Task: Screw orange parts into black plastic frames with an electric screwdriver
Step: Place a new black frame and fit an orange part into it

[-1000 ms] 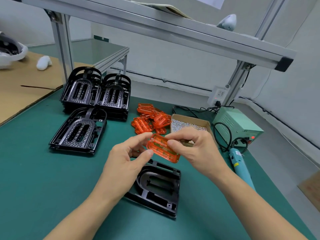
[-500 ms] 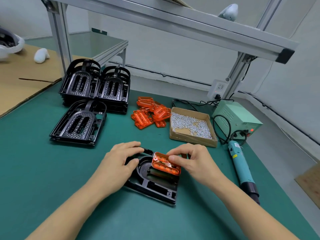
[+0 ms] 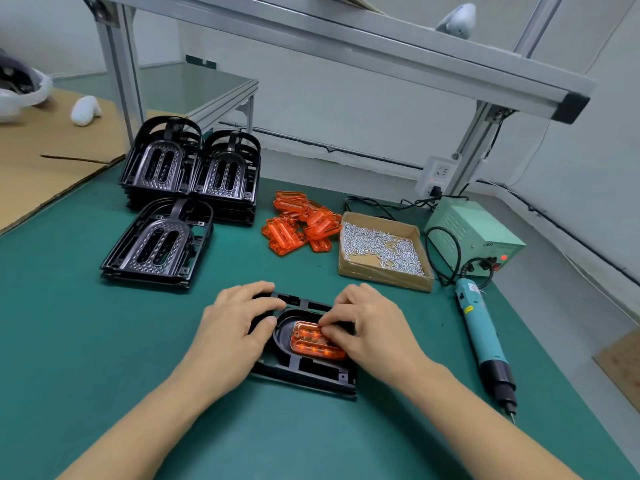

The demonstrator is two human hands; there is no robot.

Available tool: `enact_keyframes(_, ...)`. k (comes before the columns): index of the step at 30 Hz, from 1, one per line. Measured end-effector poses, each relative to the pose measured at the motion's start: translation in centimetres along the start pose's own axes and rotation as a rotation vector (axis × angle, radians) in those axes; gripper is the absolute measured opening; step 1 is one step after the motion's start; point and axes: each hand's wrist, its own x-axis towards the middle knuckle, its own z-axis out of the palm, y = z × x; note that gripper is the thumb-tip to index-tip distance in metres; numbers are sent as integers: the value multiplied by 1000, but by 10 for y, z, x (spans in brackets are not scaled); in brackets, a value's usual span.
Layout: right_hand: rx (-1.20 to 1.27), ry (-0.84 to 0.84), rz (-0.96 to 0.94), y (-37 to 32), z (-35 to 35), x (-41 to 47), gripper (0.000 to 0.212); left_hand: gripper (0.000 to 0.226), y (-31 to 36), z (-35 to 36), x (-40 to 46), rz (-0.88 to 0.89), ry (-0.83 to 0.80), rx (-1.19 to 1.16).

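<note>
A black plastic frame [image 3: 304, 370] lies flat on the green mat in front of me. An orange part [image 3: 313, 344] sits inside its oval recess. My right hand [image 3: 367, 327] pinches the orange part's right end with curled fingertips. My left hand [image 3: 235, 323] grips the frame's left edge, thumb on its inner rim. The teal electric screwdriver [image 3: 483, 337] lies on the mat to the right, tip toward me, apart from both hands.
Stacks of black frames [image 3: 194, 168] and a lower stack [image 3: 159, 244] stand at the back left. Loose orange parts [image 3: 298, 225] lie beside a cardboard box of screws [image 3: 381, 251]. A green power supply [image 3: 474, 235] with cables sits at the right. An aluminium rail [image 3: 346, 43] spans overhead.
Both hands came down from mid-air to the frame. The orange part went from held above the frame to seated in its recess. My left hand let go of it and took the frame's edge.
</note>
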Motion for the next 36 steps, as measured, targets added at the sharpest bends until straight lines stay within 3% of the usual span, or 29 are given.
enact_keyframes(8, 21, -8, 90, -5, 5, -3, 15, 30, 0, 3, 2, 77, 13, 75)
enact_keyframes(15, 222, -40, 189, 10, -14, -8, 10, 32, -2, 6, 2, 120, -1, 146)
enact_keyframes(20, 303, -230, 231, 23, -18, -23, 41, 44, 0, 8, 0, 166, -16, 222)
enact_keyframes(31, 307, -174, 239, 28, -15, -31, 38, 38, 7, 13, 5, 174, -115, 403)
enact_keyframes(36, 355, -118, 220, 25, -11, -28, 33, 50, 9, 13, 8, 139, -137, 435)
